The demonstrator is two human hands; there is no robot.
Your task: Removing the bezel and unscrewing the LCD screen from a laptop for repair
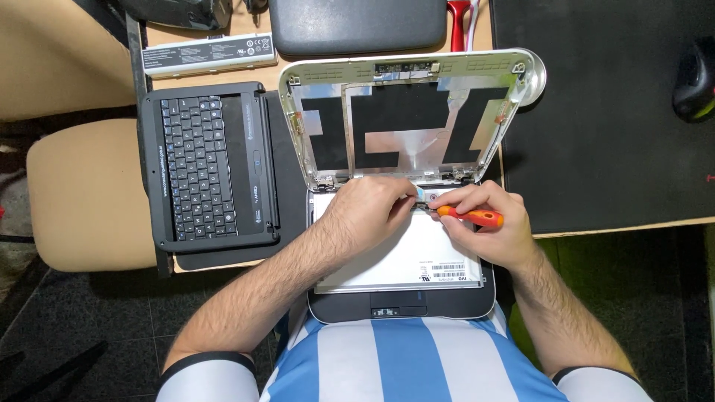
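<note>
The orange-handled screwdriver (471,217) lies in the right hand (488,223), near the hinge line of an opened small laptop (402,307) that sits at the table edge, just in front of the person. The fingers of this hand are curled and pressed together around the handle; the metal tip points left and is mostly hidden between the two hands, so I cannot tell what it touches. The left hand (369,212) rests on the upper edge of the detached screen panel (395,260), which lies face down over the laptop base. Its fingers are bent and close together, and they seem to pinch a small pale blue piece (421,195) near the hinge, but this piece is too small to name.

Behind the hands stands the empty white lid shell (410,112), with silver foil and black patches inside. One rounded corner of it reaches over a black mat (603,112) on the right.

To the left lies a black keyboard panel (205,167), taken apart from its machine, and above it a long grey battery pack (208,53). A dark grey case (356,26) at the top is cut off by the frame, and so is a dark computer mouse (694,82) at the right edge. A beige chair seat (89,193) stands beside the table (231,74) on the left.
</note>
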